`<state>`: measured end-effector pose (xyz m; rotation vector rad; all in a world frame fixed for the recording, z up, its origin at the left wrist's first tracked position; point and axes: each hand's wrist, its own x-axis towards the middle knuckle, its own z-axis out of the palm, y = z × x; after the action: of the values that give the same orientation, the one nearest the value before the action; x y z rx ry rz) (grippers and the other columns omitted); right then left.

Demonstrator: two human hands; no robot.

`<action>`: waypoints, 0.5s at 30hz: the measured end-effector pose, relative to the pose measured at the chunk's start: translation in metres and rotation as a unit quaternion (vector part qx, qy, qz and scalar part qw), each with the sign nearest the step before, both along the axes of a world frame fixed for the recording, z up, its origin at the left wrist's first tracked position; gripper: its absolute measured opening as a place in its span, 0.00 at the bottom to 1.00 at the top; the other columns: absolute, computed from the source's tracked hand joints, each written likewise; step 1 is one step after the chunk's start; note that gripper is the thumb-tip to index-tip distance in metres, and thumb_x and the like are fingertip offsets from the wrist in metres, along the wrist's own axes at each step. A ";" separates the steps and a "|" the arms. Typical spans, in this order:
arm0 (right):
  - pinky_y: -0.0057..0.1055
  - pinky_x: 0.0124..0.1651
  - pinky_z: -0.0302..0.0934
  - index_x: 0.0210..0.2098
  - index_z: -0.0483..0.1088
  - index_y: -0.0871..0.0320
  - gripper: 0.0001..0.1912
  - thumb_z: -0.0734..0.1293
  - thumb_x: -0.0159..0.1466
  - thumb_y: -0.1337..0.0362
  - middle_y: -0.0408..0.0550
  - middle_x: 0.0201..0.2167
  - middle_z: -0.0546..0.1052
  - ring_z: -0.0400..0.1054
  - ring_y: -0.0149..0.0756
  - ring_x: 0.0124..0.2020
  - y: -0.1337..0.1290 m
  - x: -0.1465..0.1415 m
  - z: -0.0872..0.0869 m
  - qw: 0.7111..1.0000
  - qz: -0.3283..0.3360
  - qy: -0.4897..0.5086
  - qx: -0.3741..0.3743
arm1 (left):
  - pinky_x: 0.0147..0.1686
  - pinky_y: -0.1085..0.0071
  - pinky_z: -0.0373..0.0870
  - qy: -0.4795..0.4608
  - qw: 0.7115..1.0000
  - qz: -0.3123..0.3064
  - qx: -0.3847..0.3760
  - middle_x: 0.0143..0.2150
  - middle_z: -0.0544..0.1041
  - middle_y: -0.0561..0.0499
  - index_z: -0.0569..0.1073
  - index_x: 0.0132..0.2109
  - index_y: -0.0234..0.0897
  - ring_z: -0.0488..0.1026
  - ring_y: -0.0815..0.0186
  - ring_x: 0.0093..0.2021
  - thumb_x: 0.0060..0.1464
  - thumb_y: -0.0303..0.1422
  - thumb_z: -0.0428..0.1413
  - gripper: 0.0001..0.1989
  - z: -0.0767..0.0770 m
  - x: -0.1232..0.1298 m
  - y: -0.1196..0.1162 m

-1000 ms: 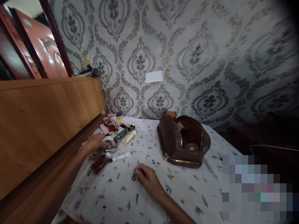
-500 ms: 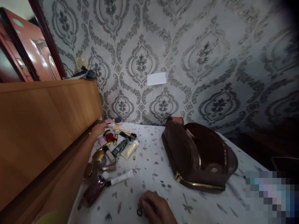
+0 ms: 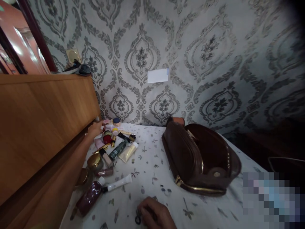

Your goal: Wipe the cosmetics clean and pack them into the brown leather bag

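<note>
My left hand (image 3: 94, 129) reaches to the back left of the cloth-covered surface. Its fingers are bent together beside a pink-lidded jar (image 3: 106, 121) and a small reddish item; what they grip is too small to make out. At the front, my right hand (image 3: 157, 213) is curled, resting low over the cloth. A small dark ring-shaped thing (image 3: 137, 219) sticks out at its fingertips. Between the hands lie cosmetics: a cream tube (image 3: 128, 152), a dark green tube (image 3: 118, 150), a white tube (image 3: 119, 183), a gold-lidded jar (image 3: 94, 161) and a dark red bottle (image 3: 89, 198).
A brown bag (image 3: 190, 159) with gold zips stands open on the right, an orange-brown item (image 3: 178, 121) behind it. A wooden cabinet (image 3: 47, 127) borders the left side. Patterned wallpaper covers the back wall, with a white card (image 3: 157, 76) on it. A blue-lidded jar (image 3: 116, 121) sits near the wall.
The view has shifted slightly, so everything sits a little further left and higher. My left hand has drawn back slightly from the jars. My right hand stays curled around the ring-shaped thing.
</note>
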<state>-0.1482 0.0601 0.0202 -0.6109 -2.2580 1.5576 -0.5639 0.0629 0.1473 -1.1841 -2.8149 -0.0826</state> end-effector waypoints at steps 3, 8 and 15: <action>0.29 0.32 0.62 0.38 0.72 0.56 0.18 0.60 0.66 0.49 0.47 0.28 0.74 0.67 0.36 0.30 -0.001 0.001 0.002 0.998 -0.013 0.034 -0.051 | 0.47 0.57 0.69 0.008 0.999 -0.037 0.027 0.54 0.74 0.39 0.63 0.63 0.43 0.73 0.47 0.53 0.57 0.38 0.52 0.26 0.022 0.033 -0.008; 0.35 0.44 0.69 0.61 0.60 0.51 0.31 0.68 0.60 0.52 0.57 0.59 0.66 0.67 0.46 0.54 0.002 -0.006 0.005 0.983 -0.113 0.138 -0.051 | 0.53 0.70 0.65 -0.041 0.976 -0.211 0.033 0.57 0.73 0.55 0.66 0.60 0.53 0.69 0.59 0.56 0.53 0.40 0.59 0.27 0.036 0.135 -0.030; 0.44 0.57 0.63 0.66 0.49 0.56 0.48 0.72 0.51 0.59 0.59 0.60 0.64 0.63 0.49 0.57 0.007 0.001 0.007 0.970 -0.174 0.158 0.058 | 0.40 0.67 0.69 -0.137 0.899 -0.416 -0.002 0.43 0.74 0.49 0.67 0.58 0.49 0.74 0.56 0.43 0.57 0.40 0.57 0.21 0.002 0.296 -0.073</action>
<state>-0.1469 0.0668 0.0272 -0.6354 -1.8712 1.2429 -0.2681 -0.0102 0.1490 -2.4421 -2.2571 -0.3129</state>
